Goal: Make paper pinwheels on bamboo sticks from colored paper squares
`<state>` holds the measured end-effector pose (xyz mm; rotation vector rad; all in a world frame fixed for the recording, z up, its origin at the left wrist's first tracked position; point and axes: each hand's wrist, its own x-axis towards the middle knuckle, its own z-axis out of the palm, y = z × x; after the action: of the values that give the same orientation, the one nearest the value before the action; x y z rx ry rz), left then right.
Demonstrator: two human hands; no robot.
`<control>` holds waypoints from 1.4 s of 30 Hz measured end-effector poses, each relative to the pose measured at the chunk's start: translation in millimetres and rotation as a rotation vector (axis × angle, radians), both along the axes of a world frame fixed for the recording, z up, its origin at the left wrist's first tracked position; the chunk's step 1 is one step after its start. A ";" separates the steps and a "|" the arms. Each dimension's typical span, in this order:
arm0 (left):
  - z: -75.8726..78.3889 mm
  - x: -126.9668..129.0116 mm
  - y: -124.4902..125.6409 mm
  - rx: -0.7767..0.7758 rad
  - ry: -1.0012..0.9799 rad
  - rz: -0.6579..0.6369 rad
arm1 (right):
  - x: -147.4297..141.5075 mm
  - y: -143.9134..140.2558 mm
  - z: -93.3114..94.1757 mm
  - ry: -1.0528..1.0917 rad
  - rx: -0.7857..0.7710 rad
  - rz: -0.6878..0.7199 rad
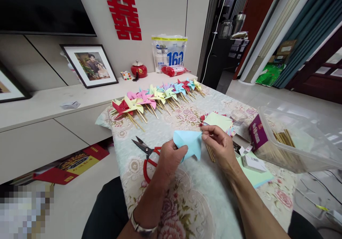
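Observation:
Both of my hands hold a light blue folded paper square (188, 143) just above the flowered tablecloth (192, 196). My left hand (171, 159) pinches its left lower edge. My right hand (219, 143) pinches its right upper corner. Red-handled scissors (146, 153) lie on the cloth right beside my left hand. A few wooden sticks (210, 153) lie under my right hand. Beyond my right hand sits a stack of coloured paper squares (219, 121).
A row of finished paper pinwheels (157, 98) on sticks lies across the far part of the table. A clear plastic bin (296, 139) with sticks and a purple box (258, 134) stands at right. A small round container (237, 117) and green paper sheets (256, 176) lie nearby.

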<state>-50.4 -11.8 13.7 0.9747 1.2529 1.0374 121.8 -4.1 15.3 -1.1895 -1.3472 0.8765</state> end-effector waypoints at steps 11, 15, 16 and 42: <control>8.8 -14.7 15.6 0.043 0.130 -0.412 | 5.1 -0.7 3.2 -0.008 -0.175 0.322; 12.4 -13.2 24.3 0.061 0.252 -0.471 | 4.8 -0.3 4.3 -0.139 -0.170 0.306; 14.3 -12.2 25.3 0.057 0.274 -0.473 | 4.8 0.4 3.7 -0.164 -0.165 0.299; 25.7 -1.1 36.5 0.155 0.354 -0.450 | 5.0 6.4 -3.3 -0.157 -0.158 0.160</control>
<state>-51.5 24.7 39.4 1.5281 1.1660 0.6293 126.8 2.3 12.0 -1.3066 -1.5387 1.0362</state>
